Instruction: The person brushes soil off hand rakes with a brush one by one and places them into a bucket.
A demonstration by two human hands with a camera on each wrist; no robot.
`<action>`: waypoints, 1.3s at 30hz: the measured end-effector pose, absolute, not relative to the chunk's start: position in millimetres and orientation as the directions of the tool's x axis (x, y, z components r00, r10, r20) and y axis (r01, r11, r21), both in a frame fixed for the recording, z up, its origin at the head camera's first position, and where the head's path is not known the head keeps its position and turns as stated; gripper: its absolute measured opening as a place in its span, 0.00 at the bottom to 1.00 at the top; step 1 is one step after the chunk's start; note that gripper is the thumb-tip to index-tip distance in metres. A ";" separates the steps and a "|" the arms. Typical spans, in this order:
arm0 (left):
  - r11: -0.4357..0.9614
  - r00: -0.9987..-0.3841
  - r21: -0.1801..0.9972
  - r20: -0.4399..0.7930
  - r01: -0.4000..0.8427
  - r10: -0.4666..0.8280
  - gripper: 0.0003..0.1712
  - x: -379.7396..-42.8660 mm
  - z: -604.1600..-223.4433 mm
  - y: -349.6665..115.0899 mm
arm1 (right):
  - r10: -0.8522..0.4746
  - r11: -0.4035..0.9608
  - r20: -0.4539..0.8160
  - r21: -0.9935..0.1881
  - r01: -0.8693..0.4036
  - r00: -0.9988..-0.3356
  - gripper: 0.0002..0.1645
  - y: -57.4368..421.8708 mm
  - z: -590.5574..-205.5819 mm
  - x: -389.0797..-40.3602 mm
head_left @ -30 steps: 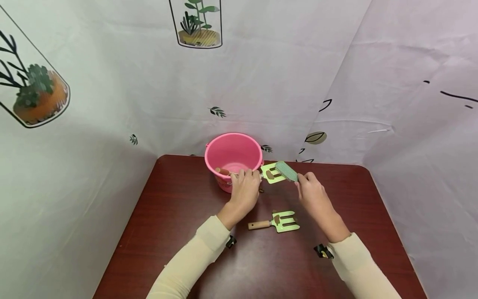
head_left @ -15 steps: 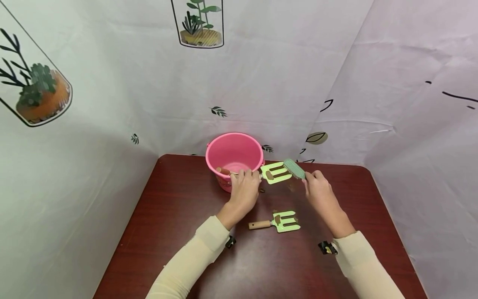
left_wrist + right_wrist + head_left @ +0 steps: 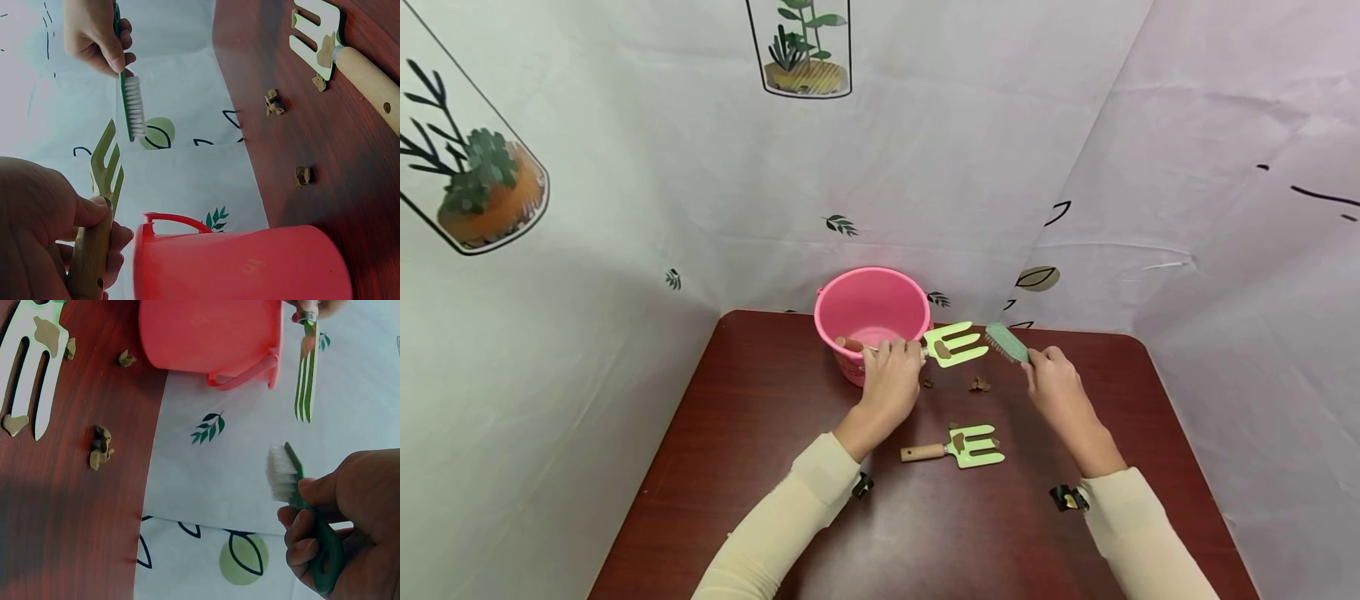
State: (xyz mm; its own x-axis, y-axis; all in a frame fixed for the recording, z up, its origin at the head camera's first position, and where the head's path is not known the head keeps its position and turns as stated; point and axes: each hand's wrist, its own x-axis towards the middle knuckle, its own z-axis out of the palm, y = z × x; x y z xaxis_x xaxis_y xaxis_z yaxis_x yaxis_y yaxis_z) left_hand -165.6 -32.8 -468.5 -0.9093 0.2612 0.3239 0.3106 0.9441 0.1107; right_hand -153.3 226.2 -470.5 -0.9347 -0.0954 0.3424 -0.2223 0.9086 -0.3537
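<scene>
We reach both arms forward, the left arm (image 3: 797, 512) and the right arm (image 3: 1142, 529) leaning toward each other. Our left hand (image 3: 892, 379) grips with curled fingers, the left thumb (image 3: 92, 211) laid along them. Our right hand (image 3: 1058, 383), apart from the left, also grips, its right thumb (image 3: 319, 490) pressing opposite the bent fingers.

Your dark red-brown, wood-grained table (image 3: 737, 417) has rounded far corners. Near its far edge you have a round pink plastic bucket (image 3: 871, 304), upright. A small brown clump (image 3: 928, 382) lies just beside it, a larger crumpled brown clump (image 3: 980, 384) farther right. Nearer you lies a light-green, three-tined fork (image 3: 949, 448), its pale wooden handle pointing left.
</scene>
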 end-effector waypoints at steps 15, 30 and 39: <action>0.938 -0.899 0.116 0.346 0.326 0.269 0.05 -165.2 -467.9 -31.6 | -0.144 0.860 0.489 -0.369 -0.354 -0.860 0.17 211.5 -462.0 -144.8; 0.947 -0.904 0.094 0.339 0.308 0.260 0.08 -167.3 -468.4 -27.1 | -0.275 0.838 0.476 -0.307 -0.451 -0.835 0.19 175.5 -449.0 -137.1; 0.949 -0.893 0.079 0.370 0.305 0.256 0.09 -168.4 -470.0 -25.2 | -0.298 0.841 0.422 -0.308 -0.444 -0.856 0.18 161.5 -451.2 -134.5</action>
State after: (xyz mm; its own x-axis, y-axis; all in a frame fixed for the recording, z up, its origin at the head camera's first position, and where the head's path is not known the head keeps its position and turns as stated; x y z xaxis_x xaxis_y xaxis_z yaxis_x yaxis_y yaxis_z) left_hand -168.4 -25.2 -470.0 -0.8929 0.2562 0.3702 0.3049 0.9491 0.0786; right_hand -134.5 161.5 -451.2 -0.8562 -0.2975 0.4225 -0.4443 0.8413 -0.3079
